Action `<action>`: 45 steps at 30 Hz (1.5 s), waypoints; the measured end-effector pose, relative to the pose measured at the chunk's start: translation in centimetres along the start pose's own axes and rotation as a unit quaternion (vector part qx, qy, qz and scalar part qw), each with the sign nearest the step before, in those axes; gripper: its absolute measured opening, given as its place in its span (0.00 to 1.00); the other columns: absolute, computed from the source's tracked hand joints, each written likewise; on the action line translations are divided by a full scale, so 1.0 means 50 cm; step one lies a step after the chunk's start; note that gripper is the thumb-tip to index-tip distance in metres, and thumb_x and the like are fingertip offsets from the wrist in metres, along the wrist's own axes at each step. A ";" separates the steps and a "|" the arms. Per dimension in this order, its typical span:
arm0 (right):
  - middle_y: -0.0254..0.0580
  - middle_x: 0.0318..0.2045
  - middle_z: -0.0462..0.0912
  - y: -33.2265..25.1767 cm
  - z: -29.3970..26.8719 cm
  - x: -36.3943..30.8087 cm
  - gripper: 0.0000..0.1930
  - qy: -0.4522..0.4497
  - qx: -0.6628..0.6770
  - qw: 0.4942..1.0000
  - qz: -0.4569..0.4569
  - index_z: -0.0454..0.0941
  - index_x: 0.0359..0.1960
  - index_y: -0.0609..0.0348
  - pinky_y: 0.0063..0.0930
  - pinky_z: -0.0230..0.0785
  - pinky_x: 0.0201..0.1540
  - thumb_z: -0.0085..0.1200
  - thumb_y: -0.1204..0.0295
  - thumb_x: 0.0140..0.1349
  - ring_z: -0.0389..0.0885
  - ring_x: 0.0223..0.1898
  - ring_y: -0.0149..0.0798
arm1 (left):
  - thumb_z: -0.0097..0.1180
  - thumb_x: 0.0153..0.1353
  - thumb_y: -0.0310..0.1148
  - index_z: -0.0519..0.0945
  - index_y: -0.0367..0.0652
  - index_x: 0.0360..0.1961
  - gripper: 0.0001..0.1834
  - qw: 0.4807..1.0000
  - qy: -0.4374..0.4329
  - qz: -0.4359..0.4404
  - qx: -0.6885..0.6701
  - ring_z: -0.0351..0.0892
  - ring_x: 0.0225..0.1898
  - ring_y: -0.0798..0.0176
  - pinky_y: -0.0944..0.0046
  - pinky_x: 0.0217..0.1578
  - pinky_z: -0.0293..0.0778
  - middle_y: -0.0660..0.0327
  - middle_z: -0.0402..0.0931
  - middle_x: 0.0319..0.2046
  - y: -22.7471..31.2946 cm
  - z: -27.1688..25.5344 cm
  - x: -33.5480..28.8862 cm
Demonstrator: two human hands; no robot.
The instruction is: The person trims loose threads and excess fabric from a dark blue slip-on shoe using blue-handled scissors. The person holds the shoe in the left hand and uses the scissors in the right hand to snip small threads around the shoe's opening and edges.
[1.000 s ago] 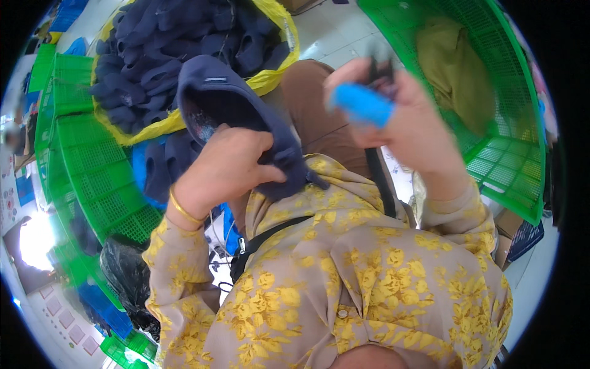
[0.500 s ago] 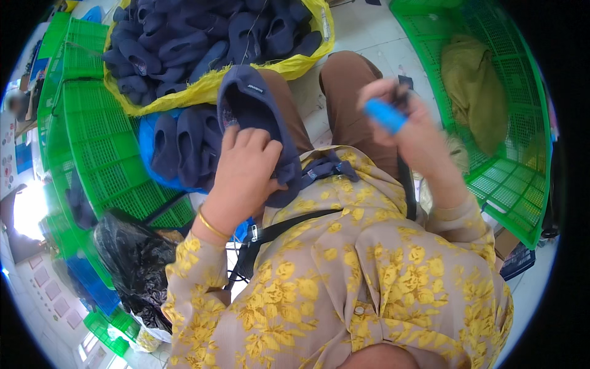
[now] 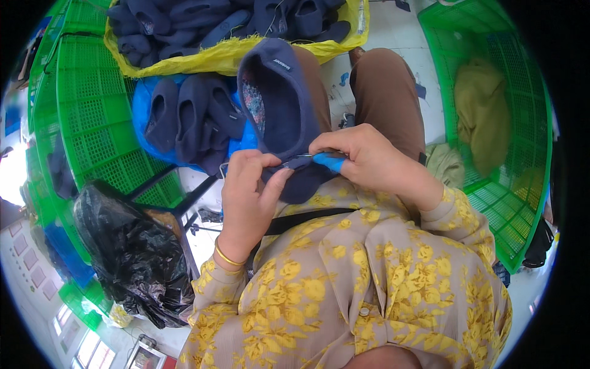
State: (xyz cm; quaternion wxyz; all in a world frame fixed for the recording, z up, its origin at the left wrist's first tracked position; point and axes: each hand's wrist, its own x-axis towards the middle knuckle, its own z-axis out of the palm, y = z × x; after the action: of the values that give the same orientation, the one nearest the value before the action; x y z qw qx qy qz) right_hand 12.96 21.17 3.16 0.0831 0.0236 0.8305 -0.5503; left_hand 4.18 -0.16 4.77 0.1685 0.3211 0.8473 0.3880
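Observation:
A dark navy felt slipper rests on my left thigh, its opening facing up and a patterned insole showing inside. My left hand pinches the slipper's heel edge between thumb and fingers. Close beside it, my right hand is closed on a thin metal tool, its tip against that same edge. Most of the tool is hidden by the fingers, so its exact kind does not show. A blue cover wraps one of the right fingers.
A yellow sack full of navy slippers lies ahead. Several more slippers sit on blue plastic at the left. Green crates stand on the left, and another green crate holds olive cloth. A black plastic bag is near my left elbow.
My right hand has come down and left to the slipper's heel. My left hand has shifted from the slipper's opening to its heel edge. The view has moved slightly.

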 end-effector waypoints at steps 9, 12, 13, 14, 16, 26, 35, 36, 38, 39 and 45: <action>0.51 0.30 0.82 -0.018 -0.027 0.007 0.15 -0.038 0.030 0.999 0.012 0.80 0.40 0.59 0.36 0.73 0.35 0.53 0.83 0.49 0.81 0.30 0.51 | 0.64 0.52 0.22 0.78 0.37 0.37 0.10 0.996 -0.060 -0.054 -0.041 0.73 0.28 0.55 0.61 0.30 0.70 0.55 0.72 0.29 0.011 0.019 -0.005; 0.51 0.29 0.82 -0.018 -0.021 0.013 0.15 -0.081 -0.010 0.997 -0.007 0.80 0.40 0.59 0.36 0.72 0.35 0.53 0.83 0.49 0.81 0.29 0.51 | 0.63 0.51 0.21 0.77 0.38 0.36 0.11 0.996 -0.056 -0.062 -0.015 0.73 0.30 0.54 0.60 0.31 0.69 0.55 0.72 0.29 0.007 0.022 -0.011; 0.51 0.29 0.82 -0.018 -0.020 0.015 0.15 -0.099 -0.023 0.995 -0.008 0.80 0.40 0.59 0.36 0.72 0.34 0.53 0.83 0.49 0.81 0.29 0.51 | 0.63 0.51 0.21 0.77 0.38 0.36 0.11 0.996 -0.062 -0.069 -0.008 0.73 0.30 0.54 0.59 0.32 0.69 0.55 0.72 0.28 0.005 0.021 -0.012; 0.50 0.29 0.82 -0.018 -0.021 0.014 0.14 -0.099 -0.023 0.995 -0.002 0.80 0.40 0.60 0.34 0.72 0.35 0.53 0.83 0.50 0.81 0.30 0.49 | 0.63 0.51 0.21 0.76 0.38 0.36 0.11 0.995 -0.068 -0.075 -0.002 0.73 0.31 0.54 0.59 0.32 0.69 0.55 0.71 0.28 0.004 0.021 -0.012; 0.47 0.30 0.82 -0.021 -0.026 0.013 0.11 -0.099 -0.022 0.995 0.013 0.80 0.40 0.61 0.31 0.72 0.35 0.55 0.83 0.54 0.81 0.30 0.45 | 0.64 0.49 0.20 0.76 0.38 0.35 0.12 0.995 -0.081 -0.062 -0.016 0.73 0.32 0.53 0.58 0.33 0.69 0.55 0.71 0.29 0.003 0.019 -0.008; 0.55 0.27 0.81 -0.027 -0.032 -0.001 0.18 -0.113 -0.038 0.993 0.011 0.81 0.40 0.58 0.42 0.72 0.35 0.52 0.84 0.45 0.81 0.31 0.55 | 0.65 0.49 0.19 0.75 0.39 0.35 0.13 0.997 -0.061 0.046 -0.006 0.77 0.36 0.52 0.61 0.35 0.72 0.55 0.75 0.34 0.004 0.026 -0.007; 0.55 0.29 0.82 -0.011 -0.029 0.002 0.20 -0.116 -0.008 0.993 0.004 0.82 0.41 0.58 0.42 0.73 0.38 0.50 0.84 0.45 0.81 0.33 0.56 | 0.67 0.48 0.21 0.77 0.38 0.34 0.13 0.992 -0.103 0.023 -0.075 0.75 0.31 0.58 0.65 0.33 0.70 0.58 0.76 0.33 -0.009 0.015 0.013; 0.55 0.29 0.82 -0.010 -0.030 0.003 0.20 -0.119 -0.005 0.993 0.006 0.82 0.41 0.58 0.42 0.73 0.38 0.50 0.84 0.45 0.81 0.33 0.56 | 0.67 0.49 0.21 0.77 0.39 0.34 0.12 0.991 -0.109 0.013 -0.082 0.74 0.31 0.59 0.65 0.33 0.70 0.59 0.76 0.32 -0.010 0.014 0.014; 0.55 0.30 0.82 -0.006 -0.031 0.003 0.20 -0.124 0.002 0.992 0.009 0.82 0.42 0.58 0.41 0.73 0.38 0.51 0.84 0.45 0.81 0.34 0.56 | 0.67 0.49 0.22 0.77 0.39 0.34 0.12 0.988 -0.120 -0.005 -0.095 0.73 0.30 0.62 0.66 0.33 0.69 0.60 0.76 0.32 -0.012 0.012 0.016; 0.55 0.30 0.82 -0.004 -0.033 0.001 0.20 -0.122 0.014 0.992 0.008 0.82 0.42 0.58 0.41 0.73 0.38 0.51 0.84 0.46 0.81 0.34 0.56 | 0.67 0.48 0.22 0.77 0.39 0.33 0.12 0.988 -0.119 -0.010 -0.098 0.73 0.30 0.63 0.67 0.33 0.69 0.60 0.76 0.32 -0.012 0.012 0.015; 0.53 0.30 0.82 -0.013 -0.035 0.002 0.19 -0.129 0.009 0.992 0.011 0.81 0.42 0.60 0.39 0.73 0.38 0.50 0.86 0.46 0.82 0.34 0.54 | 0.68 0.48 0.23 0.78 0.39 0.33 0.12 0.987 -0.122 -0.019 -0.102 0.72 0.29 0.64 0.67 0.33 0.68 0.62 0.76 0.32 -0.012 0.012 0.017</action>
State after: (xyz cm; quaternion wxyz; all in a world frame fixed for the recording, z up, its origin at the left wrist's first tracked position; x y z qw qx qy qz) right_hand 12.56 22.51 4.42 0.1950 -0.0374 0.8074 -0.5556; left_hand 3.66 0.44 3.91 0.3098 0.3307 0.7823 0.4275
